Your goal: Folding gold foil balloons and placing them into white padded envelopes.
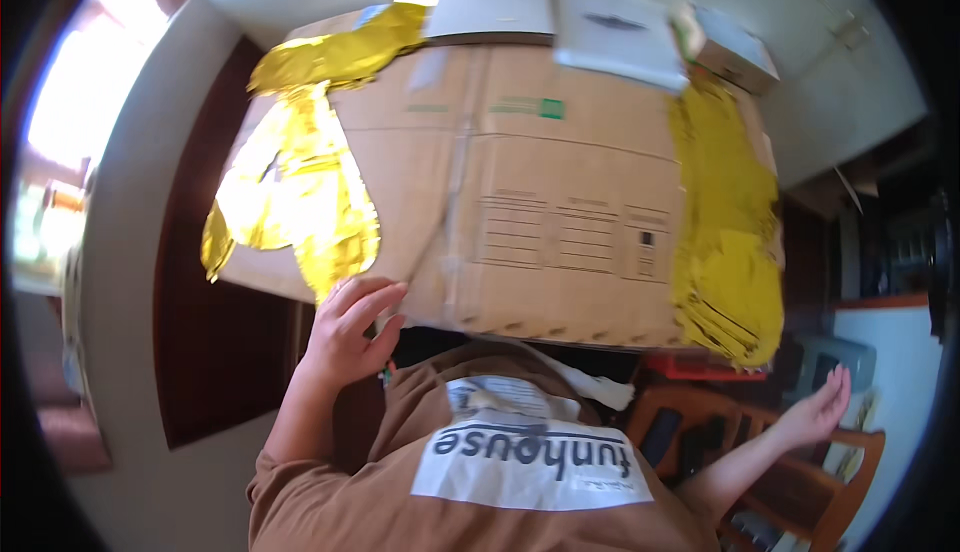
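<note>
Head view: one gold foil piece (322,187) lies on the cardboard (570,172), at left. Left hand (352,332), fingers half-curled, is at its lower tip; grip cannot be determined. Right hand (822,410), loosely open, unladen, is near the chair (872,452).

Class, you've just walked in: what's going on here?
A person in a brown T-shirt has the left hand at the near edge of a brown cardboard sheet, beside the lower end of a shiny, forked gold foil shape; whether it grips the foil is unclear. The right hand is open, off to the right, away from the cardboard. A long pile of yellow-gold foil lies along the cardboard's right side.
</note>
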`<state>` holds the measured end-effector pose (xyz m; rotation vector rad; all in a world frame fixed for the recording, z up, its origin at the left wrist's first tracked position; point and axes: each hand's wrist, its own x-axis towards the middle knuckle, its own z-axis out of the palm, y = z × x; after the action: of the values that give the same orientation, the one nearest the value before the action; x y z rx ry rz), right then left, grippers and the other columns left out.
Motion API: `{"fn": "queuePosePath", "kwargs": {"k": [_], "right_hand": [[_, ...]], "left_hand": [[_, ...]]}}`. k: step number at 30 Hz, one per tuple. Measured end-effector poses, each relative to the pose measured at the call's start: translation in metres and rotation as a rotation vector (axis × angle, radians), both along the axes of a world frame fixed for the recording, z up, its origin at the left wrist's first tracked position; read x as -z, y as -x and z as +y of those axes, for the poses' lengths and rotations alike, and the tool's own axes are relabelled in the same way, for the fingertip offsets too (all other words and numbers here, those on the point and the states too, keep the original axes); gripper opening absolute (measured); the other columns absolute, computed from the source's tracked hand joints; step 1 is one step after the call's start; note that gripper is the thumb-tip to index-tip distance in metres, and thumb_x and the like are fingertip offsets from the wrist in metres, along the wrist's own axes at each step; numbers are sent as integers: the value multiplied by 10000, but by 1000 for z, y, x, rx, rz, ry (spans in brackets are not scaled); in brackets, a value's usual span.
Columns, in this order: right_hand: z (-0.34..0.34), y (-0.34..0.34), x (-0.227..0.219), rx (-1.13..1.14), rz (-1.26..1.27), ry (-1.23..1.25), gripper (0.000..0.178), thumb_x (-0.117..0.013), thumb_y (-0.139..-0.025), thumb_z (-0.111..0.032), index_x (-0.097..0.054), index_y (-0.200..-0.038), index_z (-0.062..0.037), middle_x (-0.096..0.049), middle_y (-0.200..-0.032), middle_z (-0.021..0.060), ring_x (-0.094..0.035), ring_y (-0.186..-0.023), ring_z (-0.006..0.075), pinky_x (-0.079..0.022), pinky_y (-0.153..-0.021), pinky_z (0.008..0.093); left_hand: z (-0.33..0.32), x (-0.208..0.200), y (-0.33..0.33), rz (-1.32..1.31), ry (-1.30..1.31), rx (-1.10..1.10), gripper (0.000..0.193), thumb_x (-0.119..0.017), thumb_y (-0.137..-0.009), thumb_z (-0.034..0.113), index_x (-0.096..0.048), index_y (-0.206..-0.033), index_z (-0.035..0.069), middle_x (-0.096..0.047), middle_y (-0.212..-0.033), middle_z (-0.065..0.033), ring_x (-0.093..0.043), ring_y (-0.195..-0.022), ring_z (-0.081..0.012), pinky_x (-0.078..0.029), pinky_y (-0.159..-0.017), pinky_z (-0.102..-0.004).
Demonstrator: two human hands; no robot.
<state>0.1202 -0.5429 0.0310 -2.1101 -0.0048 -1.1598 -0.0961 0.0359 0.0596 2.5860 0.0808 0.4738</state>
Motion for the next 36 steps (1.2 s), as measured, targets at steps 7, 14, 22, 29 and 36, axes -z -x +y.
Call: {"fn": "queuePosePath", "kwargs": {"k": [7, 14, 22, 29, 36], "right_hand": [[304, 54, -24, -1106, 268, 304, 148, -701, -852, 37, -721, -990, -12, -728, -921, 133, -703, -820, 302, -552, -764, 375], [453, 55, -19, -1527, 164, 500, 87, -712, -867, -122, -688, -919, -57, -671, -849, 96, -660, -783, 302, -527, -739, 412], [519, 65, 15, -1631, 142, 705, 161, -719, -860, -133, -711, -999, -53, -687, -999, 96, -666, -903, 284, -513, -816, 400], [539, 66, 25, -1590, 49, 588, 178, -718, -834, -145, -697, -993, -66, -638, -949, 78, -638, -885, 271, -489, -815, 403], [530, 84, 18, -1562, -67, 564, 230, -734, -808, -133, -706, -1024, -61, -568, -859, 53, -580, -800, 238, -456, -750, 394]], "left_hand": [[75, 39, 49, 23, -224, 30, 382, -806, -755, 92, -690, -1118, 59, -648, -1149, -114, -634, -1122, -322, -545, -934, -406], [84, 34, 59, -14, -319, 29, 432, -774, -766, 125, -662, -1151, -37, -625, -1144, -153, -643, -1124, -327, -549, -958, -409], [96, 45, 73, -19, -337, 66, 257, -754, -808, 63, -701, -1043, -27, -678, -1132, -157, -693, -1060, -322, -583, -902, -396], [110, 35, 50, 167, 401, -158, 135, -770, -866, 81, -748, -974, 4, -753, -948, -120, -736, -851, -250, -587, -803, -329], [133, 39, 31, 403, 1093, -300, 145, -811, -838, -2, -666, -831, 7, -724, -849, -46, -665, -742, -80, -543, -671, -224]]}}
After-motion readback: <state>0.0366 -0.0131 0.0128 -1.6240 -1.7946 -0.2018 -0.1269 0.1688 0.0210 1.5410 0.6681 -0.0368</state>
